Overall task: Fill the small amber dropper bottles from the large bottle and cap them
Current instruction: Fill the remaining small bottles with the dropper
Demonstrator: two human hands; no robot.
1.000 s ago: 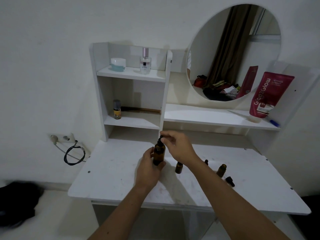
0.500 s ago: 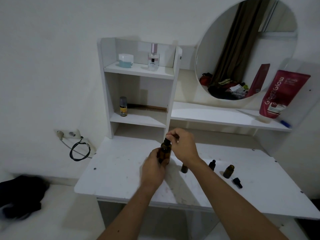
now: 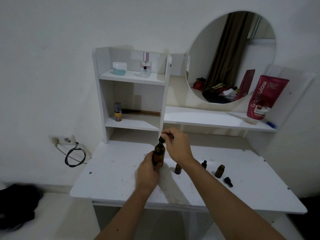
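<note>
Right-hand fingers curl in a pinch on the black dropper cap atop the large amber bottle. The right hand arches above it, wrist bent, forearm running back to the lower right. The left hand wraps the bottle's lower body, holding it upright on the white worktop. Just right of the bottle stand three small amber bottles, one partly hidden by the right forearm, and a loose dropper lies beside the rightmost.
</note>
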